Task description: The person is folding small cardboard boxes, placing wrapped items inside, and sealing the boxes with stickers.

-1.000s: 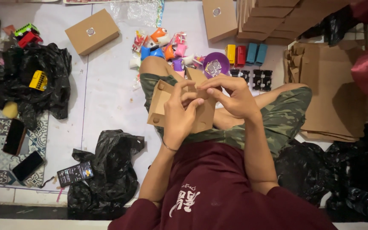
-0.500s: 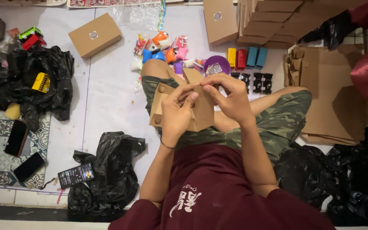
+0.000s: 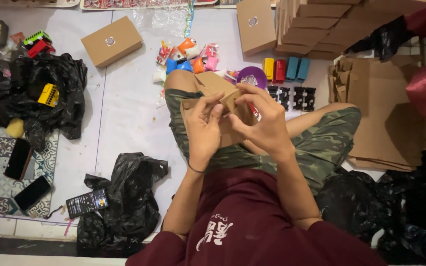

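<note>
Cardboard box [image 3: 212, 106], brown and half-folded, sits on the person's lap above the camouflage shorts [image 3: 321, 143]. Left hand [image 3: 204, 129] grips its near face, fingers curled; right hand [image 3: 265, 123] pinches a flap at the top edge. Risk: flap could crease or tear if pressed off its fold line, or box slides off the knee toward the toy cars [image 3: 286, 69] on the floor. Long axis seems to run up-left, away from the body; open end faces the purple disc [image 3: 252, 77].
</note>
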